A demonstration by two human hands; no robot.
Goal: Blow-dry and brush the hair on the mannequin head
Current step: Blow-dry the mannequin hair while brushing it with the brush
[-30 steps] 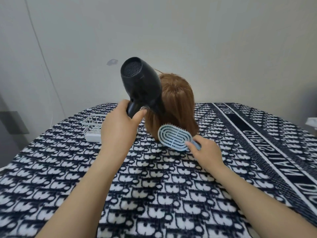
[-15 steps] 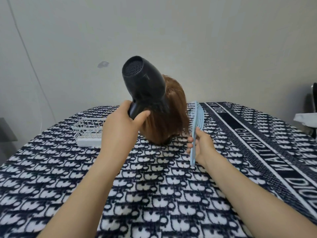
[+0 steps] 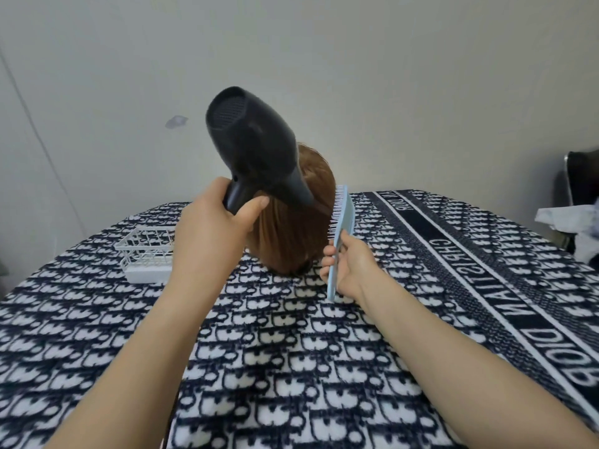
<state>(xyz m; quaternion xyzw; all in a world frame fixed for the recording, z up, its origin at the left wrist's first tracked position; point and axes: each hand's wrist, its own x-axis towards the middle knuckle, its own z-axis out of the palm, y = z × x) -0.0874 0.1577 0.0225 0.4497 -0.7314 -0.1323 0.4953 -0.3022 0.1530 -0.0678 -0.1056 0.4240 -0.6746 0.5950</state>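
Observation:
A mannequin head [image 3: 291, 234] with straight brown hair stands on the table, seen from behind. My left hand [image 3: 210, 234] grips the handle of a black hair dryer [image 3: 256, 147], whose nozzle points down and right at the upper right of the hair. My right hand [image 3: 348, 268] holds a light blue brush [image 3: 340, 228] upright by its handle, bristles facing left and touching the right edge of the hair. The mannequin's face is hidden.
A dark blue and white patterned cloth [image 3: 291, 367] covers the table. A white wire basket [image 3: 146, 254] sits left of the mannequin, partly behind my left hand. A dark chair with white cloth [image 3: 580, 215] stands at the right edge. A plain wall rises behind.
The brush left the lower back of the hair, turned upright and moved to the hair's right side. The dryer rose slightly, its nozzle now over the upper right of the hair.

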